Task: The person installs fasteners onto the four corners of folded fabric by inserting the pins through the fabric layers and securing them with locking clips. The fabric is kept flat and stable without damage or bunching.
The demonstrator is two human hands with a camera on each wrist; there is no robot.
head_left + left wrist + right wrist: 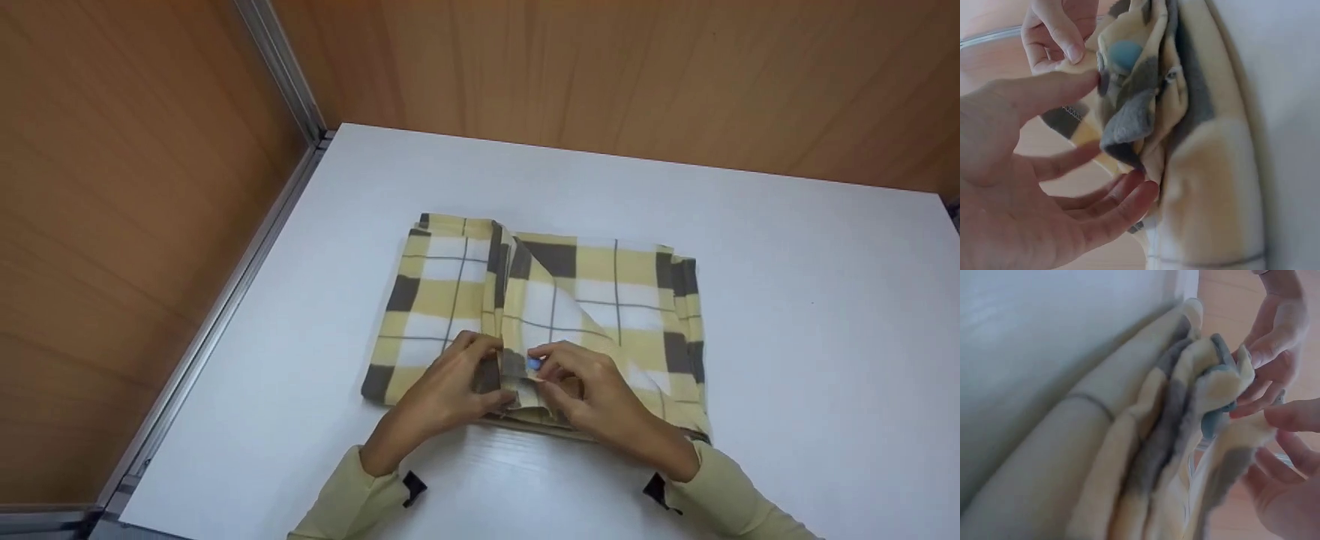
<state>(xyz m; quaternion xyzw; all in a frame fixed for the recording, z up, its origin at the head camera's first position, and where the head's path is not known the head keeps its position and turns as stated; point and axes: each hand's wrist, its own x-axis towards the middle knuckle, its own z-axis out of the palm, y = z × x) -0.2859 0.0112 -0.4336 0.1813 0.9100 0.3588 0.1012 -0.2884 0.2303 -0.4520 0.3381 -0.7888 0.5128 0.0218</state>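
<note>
A yellow, white and dark-grey checked cloth (442, 281) lies folded in layers, its fleece-like edge raised near the middle. My left hand (450, 382) grips the raised fold, thumb toward the near edge; in the left wrist view its fingers (1120, 211) reach behind the cloth. Opposite it, my right hand (596, 390) pinches a cloth flap between thumb and fingers, plainest in the right wrist view (1292, 489). Between the hands sits a small round blue piece (1125, 54), button-like, partly covered by cloth. A small grey round fastener (1172, 73) shows on a neighbouring fold.
Under the cloth is a white tabletop (810, 322). Wood-grain panels stand behind (600, 82) and at the left (150, 225), with a metal rail (225, 322) along the table's left side.
</note>
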